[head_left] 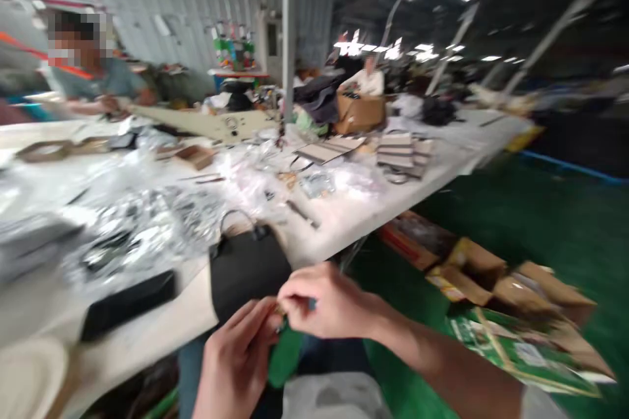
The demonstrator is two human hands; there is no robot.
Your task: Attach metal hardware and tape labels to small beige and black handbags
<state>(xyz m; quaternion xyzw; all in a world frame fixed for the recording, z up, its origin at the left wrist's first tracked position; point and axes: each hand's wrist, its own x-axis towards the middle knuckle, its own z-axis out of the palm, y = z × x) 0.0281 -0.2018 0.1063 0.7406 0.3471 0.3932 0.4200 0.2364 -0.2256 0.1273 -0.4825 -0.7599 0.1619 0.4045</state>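
My left hand [240, 357] and my right hand [327, 301] meet in front of my body, just off the table's edge. Both are closed in a pinch on a tiny gold-coloured piece [280, 309], mostly covered by the fingertips and blurred, so its kind is unclear. Right behind the hands, a black handbag [250, 268] with a thin curved handle lies at the table's edge. To its left is a flat, long black item [128, 301].
Plastic bags of small shiny parts [147, 222] cover the table [339, 226]. A dark tool-like strip [302, 215] and striped bag pieces [396, 150] lie beyond. Cardboard boxes [474, 265] stand on the green floor at right. A person [98, 78] sits across the table; another [368, 82] is farther back.
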